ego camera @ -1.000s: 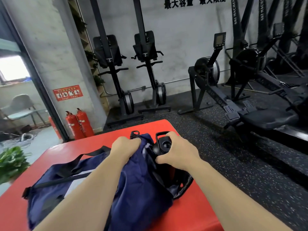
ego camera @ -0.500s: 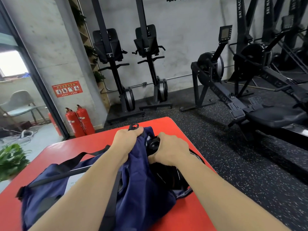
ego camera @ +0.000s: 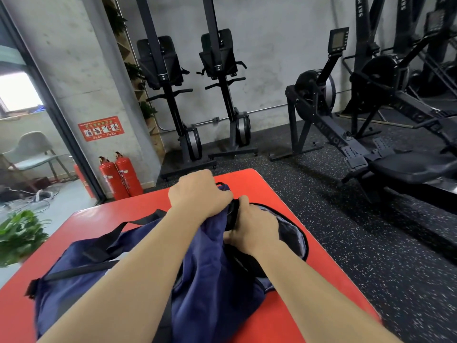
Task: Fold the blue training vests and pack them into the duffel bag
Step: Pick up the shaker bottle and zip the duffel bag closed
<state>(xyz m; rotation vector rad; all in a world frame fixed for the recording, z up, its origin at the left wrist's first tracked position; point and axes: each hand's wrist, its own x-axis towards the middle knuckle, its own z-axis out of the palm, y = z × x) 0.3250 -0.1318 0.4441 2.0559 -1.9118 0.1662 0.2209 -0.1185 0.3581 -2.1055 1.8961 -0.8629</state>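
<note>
Navy-blue fabric fills the middle of the view. A duffel bag is laid lengthwise on a red table, with one end towards the viewer. Its mouth is at the far right, where a black-bound rim and a pale grey lining are seen. Black straps are draped across the left side of the bag.

The left hand is placed on the far end of the bag, knuckles up. Its grip is closed, with the fingers curled over a gathered fold of the navy cloth. The right hand is set just beside it, at the mouth of the bag. Its grip is closed round a black piece that stands between the two hands; what this piece is cannot be told. Both forearms are stretched over the bag from the near edge. The blue training vests cannot be told apart from the bunched cloth of the bag.

Beyond the table, a black speckled floor is seen. Two upright machines are stood against a grey wall, and a rowing machine is set to the right of them. Two red fire extinguishers are placed beside a doorway, below a red sign. A green plant is seen at the left edge, and a pale chair behind the glass.
</note>
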